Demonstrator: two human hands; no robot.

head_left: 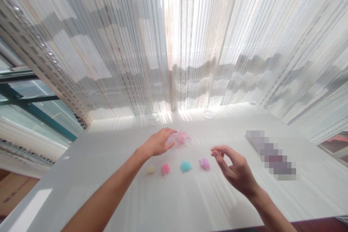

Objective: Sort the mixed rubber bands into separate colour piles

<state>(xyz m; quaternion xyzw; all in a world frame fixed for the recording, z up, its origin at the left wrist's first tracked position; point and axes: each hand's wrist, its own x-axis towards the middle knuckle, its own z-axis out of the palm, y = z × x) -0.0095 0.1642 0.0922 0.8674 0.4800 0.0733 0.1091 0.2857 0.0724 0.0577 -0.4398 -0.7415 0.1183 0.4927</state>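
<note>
My left hand (161, 142) rests at the left side of a loose, tangled pile of thin pink and pale strands (181, 140), fingers apart and touching its edge. Above the table, right of the pile, my right hand (231, 165) has its thumb and index finger pinched together; anything between the tips is too small to make out. In a row nearer to me lie a small pale yellow clump (150, 169), a pink clump (165, 169), a light blue clump (186, 166) and a purple clump (204, 164), the last closest to my right hand.
A pixelated elongated object (272, 156) lies on the right of the white table (152, 203). Two clear rings (208, 114) are near the back edge. Striped sheer curtains (174, 43) hang behind. A cardboard box (16, 192) sits at the lower left.
</note>
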